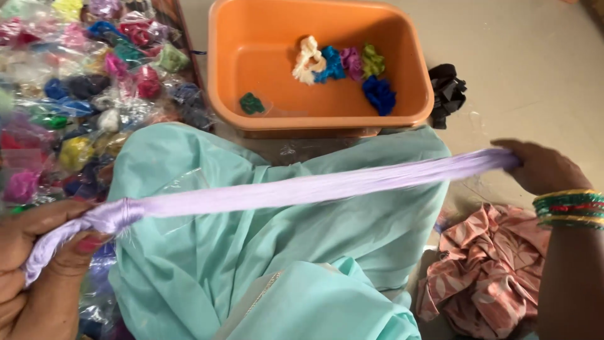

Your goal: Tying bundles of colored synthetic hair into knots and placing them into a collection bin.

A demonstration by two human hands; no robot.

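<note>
Lilac fabric strip (pixel 302 189), stretched taut between two hands across the middle of the frame.

Long axis ran nearly level, rising slightly from lower left to right; the pull from both ends held it straight above the mint-green cloth (pixel 283 252) on the lap. Left hand (pixel 44 252), lower left, was clenched around the bunched, knotted end; right hand (pixel 541 167), at right and wearing bangles (pixel 569 209), gripped the far end. Orange plastic tub (pixel 251 50), upper centre, held several finished scrunchies (pixel 343 66). Bagged scrunchies (pixel 82 75) lay heaped upper left; pink patterned cloth (pixel 484 277) lower right; black fabric (pixel 447 91) beside the tub.
</note>
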